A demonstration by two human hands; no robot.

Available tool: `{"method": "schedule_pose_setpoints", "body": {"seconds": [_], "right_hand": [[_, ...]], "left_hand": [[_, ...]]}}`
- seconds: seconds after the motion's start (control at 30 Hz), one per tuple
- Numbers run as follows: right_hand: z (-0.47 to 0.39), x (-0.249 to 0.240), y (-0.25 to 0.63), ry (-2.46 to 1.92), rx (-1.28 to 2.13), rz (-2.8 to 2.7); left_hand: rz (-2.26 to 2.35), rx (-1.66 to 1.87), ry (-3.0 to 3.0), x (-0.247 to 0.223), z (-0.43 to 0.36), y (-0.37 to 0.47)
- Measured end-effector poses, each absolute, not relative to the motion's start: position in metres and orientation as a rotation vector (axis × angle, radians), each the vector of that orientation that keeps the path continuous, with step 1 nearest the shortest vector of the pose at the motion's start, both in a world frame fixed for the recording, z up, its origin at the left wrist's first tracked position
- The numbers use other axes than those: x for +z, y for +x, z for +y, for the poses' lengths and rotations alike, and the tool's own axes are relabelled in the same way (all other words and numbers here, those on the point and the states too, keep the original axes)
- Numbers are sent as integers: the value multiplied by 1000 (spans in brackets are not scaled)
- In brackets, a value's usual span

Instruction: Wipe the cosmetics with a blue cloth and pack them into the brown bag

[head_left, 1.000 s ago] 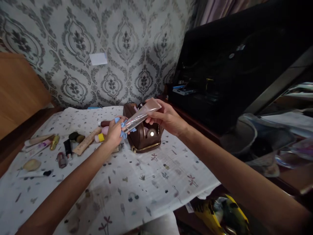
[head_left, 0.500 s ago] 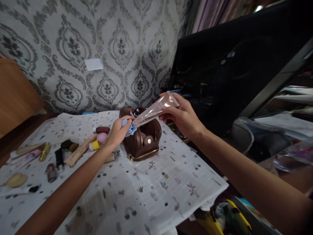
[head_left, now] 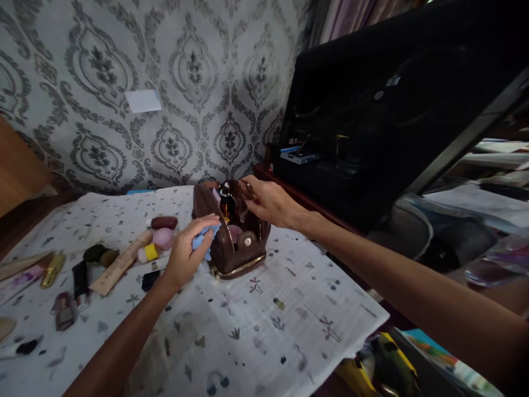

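A brown zip-up cosmetic bag (head_left: 243,259) stands open on the patterned cloth. My left hand (head_left: 188,251) is closed on a crumpled blue cloth (head_left: 202,240) and rests by the bag's left side. At the bag's right rim, my right hand (head_left: 275,203) has its fingers bent down into the opening. Below those fingers a bit of the pinkish tube (head_left: 243,207) shows; most of it is hidden by the hand and the bag wall. Inside the bag, a dark amber bottle (head_left: 227,205) with a shiny cap stands upright.
Left of the bag lie a pink sponge (head_left: 163,238), a yellow-banded bottle (head_left: 149,253), a long beige tube (head_left: 122,263), a dark red tube (head_left: 163,222), a black tube (head_left: 81,281) and other cosmetics. A large black panel (head_left: 372,121) rises behind the right arm.
My right hand has brought the tube down from above the bag into its opening. My left hand, still with the blue cloth, has moved lower and left. The view has shifted slightly.
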State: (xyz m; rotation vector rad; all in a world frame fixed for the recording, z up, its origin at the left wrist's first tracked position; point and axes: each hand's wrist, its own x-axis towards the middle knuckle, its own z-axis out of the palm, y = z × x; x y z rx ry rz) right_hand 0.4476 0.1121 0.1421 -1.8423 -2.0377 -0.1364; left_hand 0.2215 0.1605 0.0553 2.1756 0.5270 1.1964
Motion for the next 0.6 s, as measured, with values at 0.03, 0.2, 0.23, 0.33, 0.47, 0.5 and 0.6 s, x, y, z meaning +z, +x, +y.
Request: {"method": "schedule_pose_setpoints", "body": {"seconds": [0.03, 0.2, 0.23, 0.33, 0.47, 0.5, 0.6], "right_hand": [[114, 143, 447, -1869, -147, -2066], [122, 144, 441, -1951, -149, -2199], [124, 144, 440, -1962, -143, -2219], [132, 144, 439, -1965, -113, -2270], [145, 150, 444, -1969, -71, -2304], [148, 152, 446, -1980, -70, -2311], [156, 157, 449, -2026, -128, -2337]], "left_hand": [[529, 1200, 2159, 54, 160, 221], [533, 1223, 2104, 49, 159, 223], [529, 1222, 2101, 49, 159, 223], [528, 1226, 2090, 49, 159, 223], [537, 1242, 2085, 50, 159, 223], [535, 1244, 2086, 50, 159, 223], [520, 1247, 2096, 48, 159, 223]]}}
